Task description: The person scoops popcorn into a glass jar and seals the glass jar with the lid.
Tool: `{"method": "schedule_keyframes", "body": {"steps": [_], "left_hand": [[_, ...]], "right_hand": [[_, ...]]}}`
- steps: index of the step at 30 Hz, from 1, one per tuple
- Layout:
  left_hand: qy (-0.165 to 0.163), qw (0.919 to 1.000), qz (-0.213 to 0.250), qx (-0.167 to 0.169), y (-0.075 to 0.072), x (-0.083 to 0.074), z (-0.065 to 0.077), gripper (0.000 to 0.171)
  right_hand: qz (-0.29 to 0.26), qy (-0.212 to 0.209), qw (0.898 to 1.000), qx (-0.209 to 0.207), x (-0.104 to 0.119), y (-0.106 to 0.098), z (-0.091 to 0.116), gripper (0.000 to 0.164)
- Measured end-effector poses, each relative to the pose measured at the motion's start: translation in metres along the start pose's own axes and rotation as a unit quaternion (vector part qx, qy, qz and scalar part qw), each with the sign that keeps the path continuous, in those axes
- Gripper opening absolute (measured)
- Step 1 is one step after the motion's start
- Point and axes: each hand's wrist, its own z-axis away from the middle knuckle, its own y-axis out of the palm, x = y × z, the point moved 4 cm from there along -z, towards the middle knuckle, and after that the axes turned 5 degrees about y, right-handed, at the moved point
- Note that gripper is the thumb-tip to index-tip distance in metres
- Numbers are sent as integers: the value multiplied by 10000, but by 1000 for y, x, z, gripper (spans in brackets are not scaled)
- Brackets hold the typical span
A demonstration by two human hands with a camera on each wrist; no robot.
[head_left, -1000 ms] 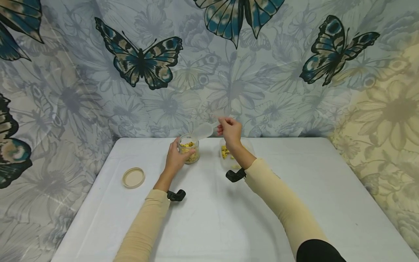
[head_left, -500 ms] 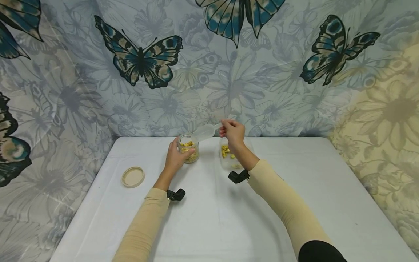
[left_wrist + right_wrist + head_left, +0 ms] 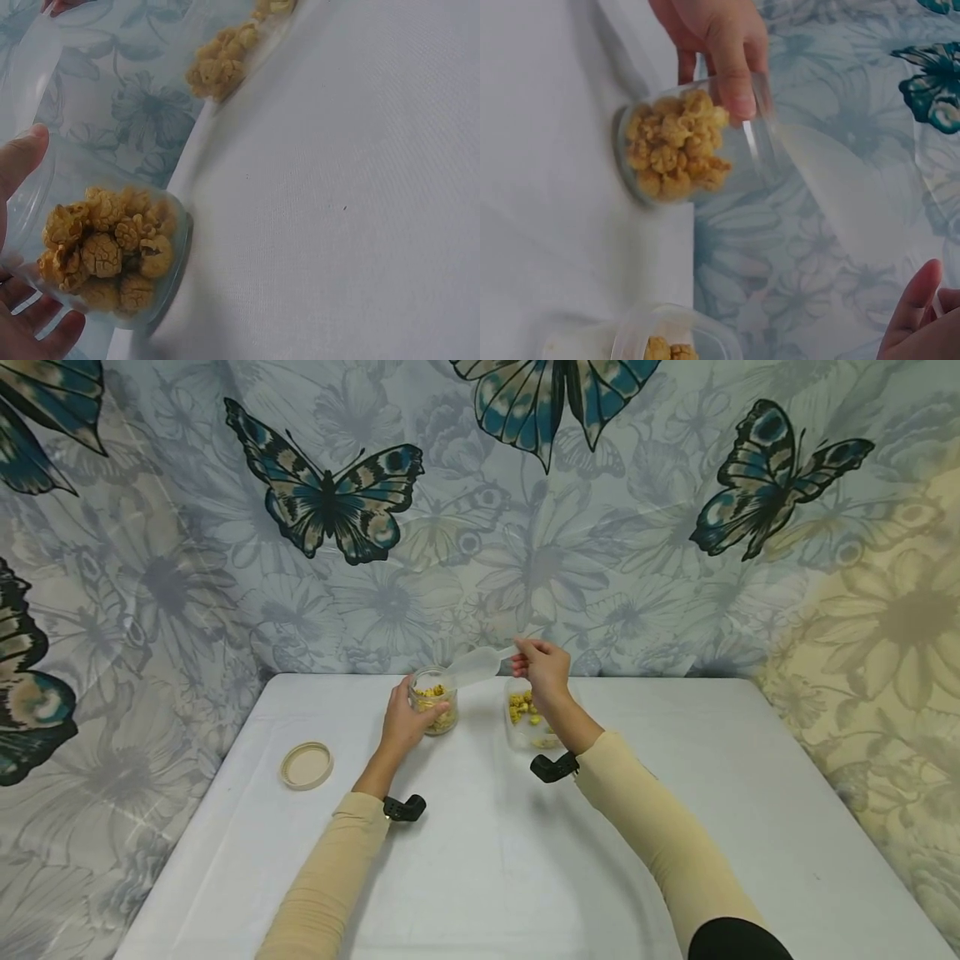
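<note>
Glass jar: My glass jar point(image 3: 746, 161) stands upright on the white-covered table point(image 3: 472, 852), near the back edge. The popcorn point(image 3: 667, 150) sits in the bottom part, and there is room at the top.
Left hand: My left hand point(image 3: 406, 720) is wrapped round the jar, thumb on one side and fingers on the other. I think a snug, soft hold is best, so the jar can't slide or tip over.
Right hand: My right hand point(image 3: 546, 672) pinches the handle of the scoop point(image 3: 476, 667). A pinch can twist easily, so I should hold it tight enough.
Scoop: It slopes down to the right side of the jar's mouth. I can't tell if its tip touches the rim. I see no popcorn in it, so it looks empty.
Tipping well: I think the tip should be over the hole, not outside it. Slow and small tilts are safest. A light tap may free a stuck bit, but a hard bump could push the jar.
Plastic tub: The clear tub point(image 3: 519, 740) is to the right, apart from the jar, with more popcorn inside. My right arm hides some of it.
Jar lid: The lid point(image 3: 306, 767) lies flat on the left, well out of the way.
</note>
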Motion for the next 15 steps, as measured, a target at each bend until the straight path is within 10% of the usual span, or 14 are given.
{"method": "schedule_keyframes", "body": {"steps": [15], "left_hand": [[95, 9995, 309, -57, 1, -2, 1, 94]], "right_hand": [[-266, 207, 9994, 43, -2, -5, -4, 10]]}}
